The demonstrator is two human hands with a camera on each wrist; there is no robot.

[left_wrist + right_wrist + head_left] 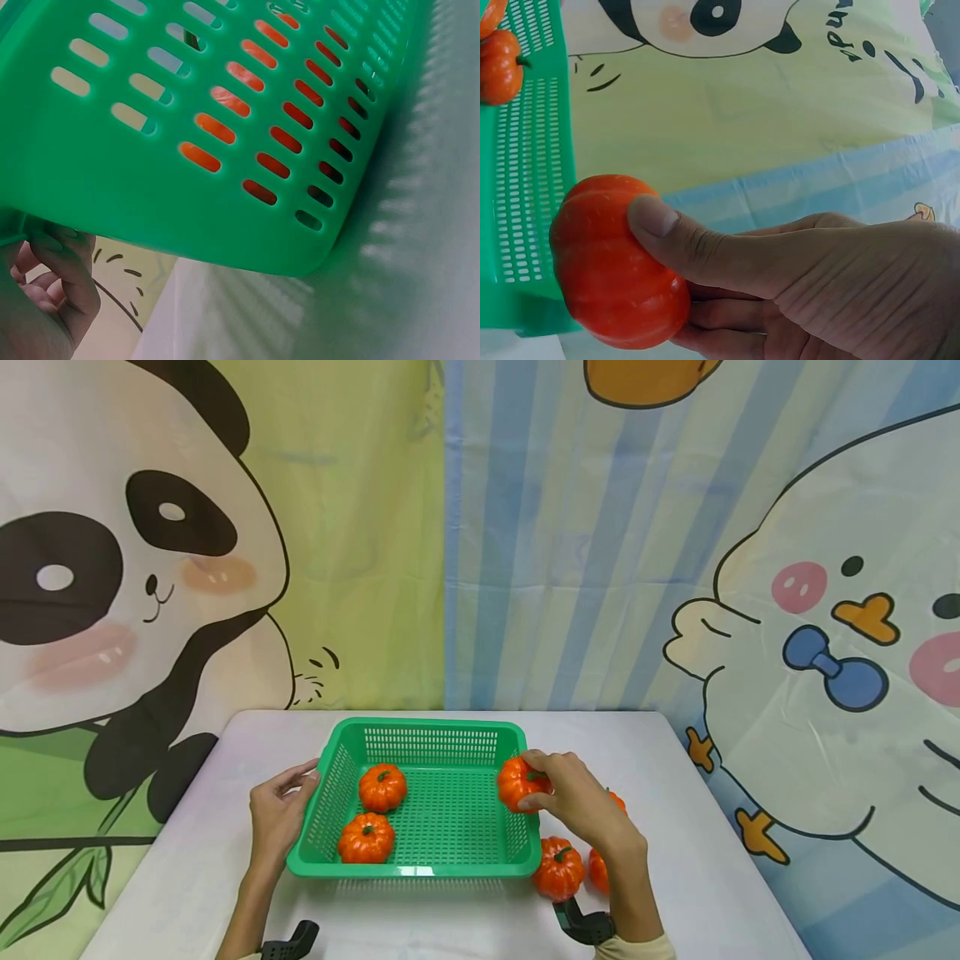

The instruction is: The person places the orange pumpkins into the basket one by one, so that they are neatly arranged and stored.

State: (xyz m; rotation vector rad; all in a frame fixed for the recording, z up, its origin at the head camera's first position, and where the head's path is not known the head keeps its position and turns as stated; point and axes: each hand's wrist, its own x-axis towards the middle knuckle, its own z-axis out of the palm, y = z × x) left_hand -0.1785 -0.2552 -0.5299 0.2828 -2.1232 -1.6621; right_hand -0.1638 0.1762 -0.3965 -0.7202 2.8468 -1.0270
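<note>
A person's right hand (576, 795) grips a glossy orange ribbed pumpkin (516, 783) over the right end of a green perforated plastic basket (480, 870), its rim held by the left hand (277, 810); two matching pumpkins (367, 840) sit inside, three others (558, 870) remain outside.

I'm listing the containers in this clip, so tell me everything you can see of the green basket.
The green basket is a shallow rectangle with rounded corners, a smooth rim, slotted walls and a perforated floor; it looks like plastic. It is upright, open at the top, over the white table; whether it lies quite flat is unclear. The left hand holds its left rim. Two orange pumpkins rest inside, toward the left.
</note>
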